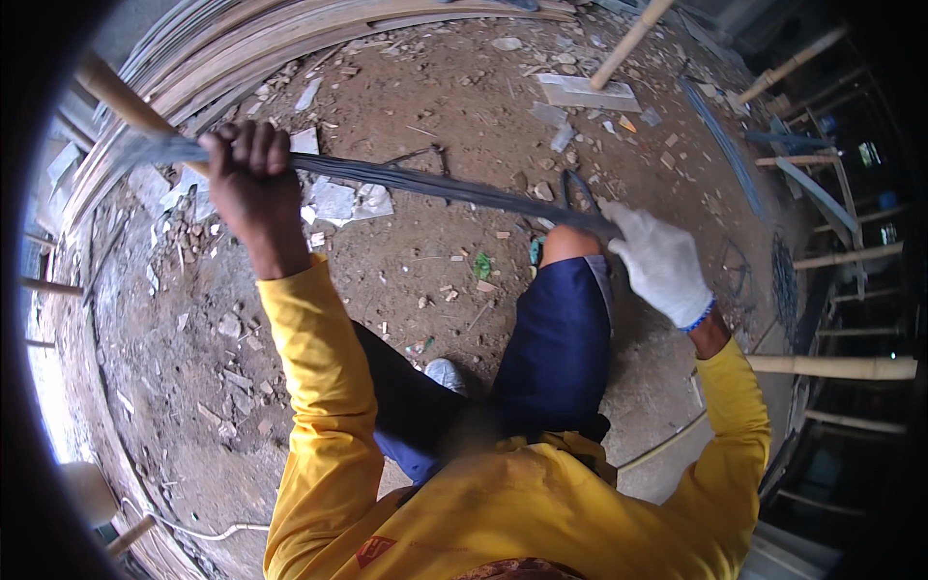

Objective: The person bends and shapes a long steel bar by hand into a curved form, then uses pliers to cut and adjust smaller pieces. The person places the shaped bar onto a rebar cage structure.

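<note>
A long bundle of thin dark wires (416, 181) stretches across in front of me, above the ground. My left hand (249, 159), bare, is closed around it near its left end, where the strands are smeared by motion. My right hand (662, 256) wears a white glove and closes on the right end, just beside my bent knee. Next to that hand a dark loop (578, 190) sticks up from the bundle; I cannot make out whether it belongs to the same wires. The gloved fingertips are partly hidden.
Long wooden boards (319, 34) lie stacked at the far left. Bamboo poles (628, 43) stand at the back and along the right side. A pale flat slab (588, 93) and broken pieces lie on the dirt floor (387, 261). A coil of dark wire (783, 280) rests at right.
</note>
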Tool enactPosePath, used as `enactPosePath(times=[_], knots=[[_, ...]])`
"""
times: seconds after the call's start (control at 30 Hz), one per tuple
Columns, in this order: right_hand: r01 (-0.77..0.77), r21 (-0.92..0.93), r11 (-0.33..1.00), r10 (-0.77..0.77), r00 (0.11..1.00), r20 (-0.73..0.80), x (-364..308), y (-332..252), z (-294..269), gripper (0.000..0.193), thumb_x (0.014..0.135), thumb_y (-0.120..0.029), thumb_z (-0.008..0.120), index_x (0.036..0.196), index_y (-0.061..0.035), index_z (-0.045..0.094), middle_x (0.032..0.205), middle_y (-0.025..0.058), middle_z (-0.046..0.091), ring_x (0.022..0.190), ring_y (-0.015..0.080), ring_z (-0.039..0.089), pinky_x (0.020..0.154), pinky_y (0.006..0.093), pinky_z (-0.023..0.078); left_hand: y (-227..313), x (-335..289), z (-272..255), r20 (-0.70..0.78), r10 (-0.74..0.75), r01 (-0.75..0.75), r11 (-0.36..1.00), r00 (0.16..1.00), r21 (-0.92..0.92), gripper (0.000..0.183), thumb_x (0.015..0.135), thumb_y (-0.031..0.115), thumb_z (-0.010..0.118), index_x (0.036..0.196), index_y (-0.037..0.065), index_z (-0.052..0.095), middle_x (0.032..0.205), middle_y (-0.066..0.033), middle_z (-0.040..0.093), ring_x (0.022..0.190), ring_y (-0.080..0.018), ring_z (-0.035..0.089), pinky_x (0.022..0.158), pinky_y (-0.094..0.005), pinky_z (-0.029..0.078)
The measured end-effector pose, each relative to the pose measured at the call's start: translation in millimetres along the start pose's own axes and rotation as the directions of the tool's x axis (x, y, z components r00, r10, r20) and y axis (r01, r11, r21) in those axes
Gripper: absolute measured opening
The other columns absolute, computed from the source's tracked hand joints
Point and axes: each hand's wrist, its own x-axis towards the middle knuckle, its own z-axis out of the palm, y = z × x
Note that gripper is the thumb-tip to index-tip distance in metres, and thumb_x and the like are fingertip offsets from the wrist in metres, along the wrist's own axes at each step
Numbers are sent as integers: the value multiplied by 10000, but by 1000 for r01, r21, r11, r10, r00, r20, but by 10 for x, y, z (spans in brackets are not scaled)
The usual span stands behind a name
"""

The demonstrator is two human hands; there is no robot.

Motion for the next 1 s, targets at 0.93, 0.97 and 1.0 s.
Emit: enactPosePath(times=[0.93,0.97,1.0], knots=[[-119,56,991,129,964,-234,-6,-307,437,464,791,-205,864,1228,-186,709,946,29,736,893,237,705,870,400,524,-620,-562,-125,175,-466,486,868,867,-98,555,1173,328,427,1607,-15,385,573,41,337,548,-96,396,816,-327,523],[-106,-58,993,83,947,-311,-102,-222,252,451,777,-207,865,1205,-193,722,943,36,737,900,237,708,861,388,525,-586,-580,-113,233,-410,457,866,882,-204,538,1175,315,421,1591,-26,406,568,38,349,546,-107,410,828,-350,527],[-142,-144,979,95,951,-296,-182,-125,40,547,748,-220,878,1268,-182,711,990,49,738,947,257,708,890,404,524,-563,-607,-101,216,-405,443,879,889,-174,536,1174,314,428,1587,-27,411,565,34,356,548,-120,419,862,-373,536]])
